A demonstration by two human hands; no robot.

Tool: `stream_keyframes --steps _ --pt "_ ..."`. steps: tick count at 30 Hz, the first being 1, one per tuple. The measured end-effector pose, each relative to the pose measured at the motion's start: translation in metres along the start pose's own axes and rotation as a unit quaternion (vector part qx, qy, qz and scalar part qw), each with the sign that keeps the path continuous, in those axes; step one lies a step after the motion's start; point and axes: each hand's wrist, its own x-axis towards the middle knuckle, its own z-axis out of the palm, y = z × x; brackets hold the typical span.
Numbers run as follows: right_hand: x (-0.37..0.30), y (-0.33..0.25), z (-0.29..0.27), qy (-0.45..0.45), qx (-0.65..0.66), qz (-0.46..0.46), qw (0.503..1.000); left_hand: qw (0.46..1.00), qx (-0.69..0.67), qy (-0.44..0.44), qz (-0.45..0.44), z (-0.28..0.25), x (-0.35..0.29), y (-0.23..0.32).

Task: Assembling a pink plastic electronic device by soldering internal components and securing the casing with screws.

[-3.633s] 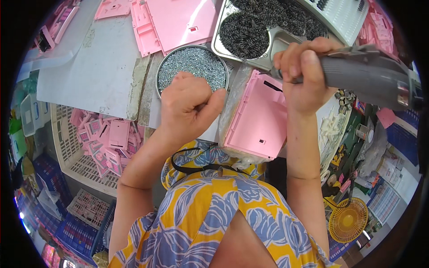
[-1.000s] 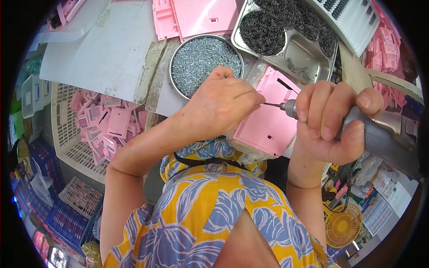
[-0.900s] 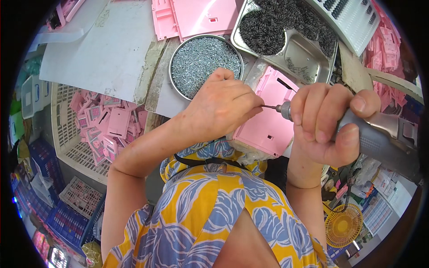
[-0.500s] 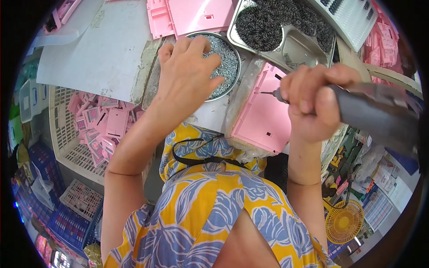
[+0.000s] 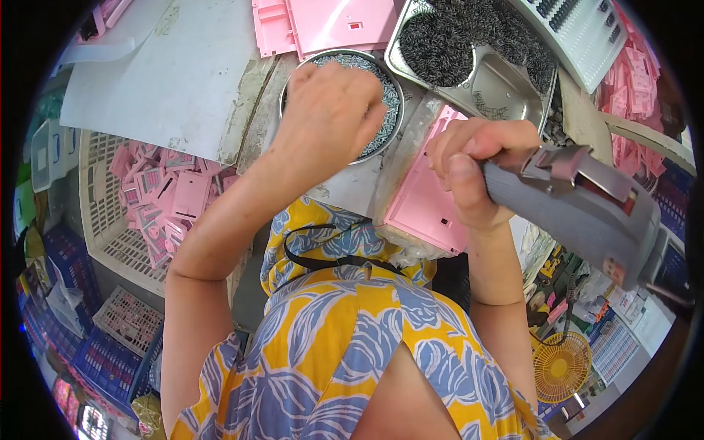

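My left hand [image 5: 334,110] is over a round metal bowl of small silver screws [image 5: 386,110], its fingers curled down. Whatever those fingertips hold, if anything, is hidden behind the hand. Wrapped round the front of a grey electric screwdriver [image 5: 587,198] is my right hand [image 5: 477,165], with the tool's body pointing back to the right. Beneath the right hand lies a flat pink plastic panel [image 5: 418,209] on a plastic-wrapped block; the hand covers its upper right part. The screwdriver's tip is hidden behind my fingers.
Behind the panel, a metal tray [image 5: 506,88] holds many dark springs [image 5: 440,55]. More pink panels [image 5: 341,26] lie beyond the bowl. A white perforated rack [image 5: 587,37] stands at the far right. A cream basket [image 5: 92,198] of pink parts sits left, and a yellow fan [image 5: 561,367] lower right.
My left hand's fingers have curled in over the bowl. My right hand with the screwdriver has moved slightly left and nearer, and the tool's tip is no longer visible.
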Motion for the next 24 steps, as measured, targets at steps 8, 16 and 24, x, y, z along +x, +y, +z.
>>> stream_keyframes --steps 8,16,24 --pt "0.013 -0.041 -0.011 0.044 0.191 -0.004 0.981 0.984 -0.167 0.011 0.067 0.01 -0.026 0.039" --pt "-0.001 -0.056 0.001 0.056 0.25 0.002 0.967 0.979 -0.181 0.027 0.086 0.002 -0.032 0.053" --pt "-0.036 -0.06 0.019 0.03 0.267 0.024 0.963 0.992 -0.104 -0.053 -0.042 -0.018 -0.076 0.07"
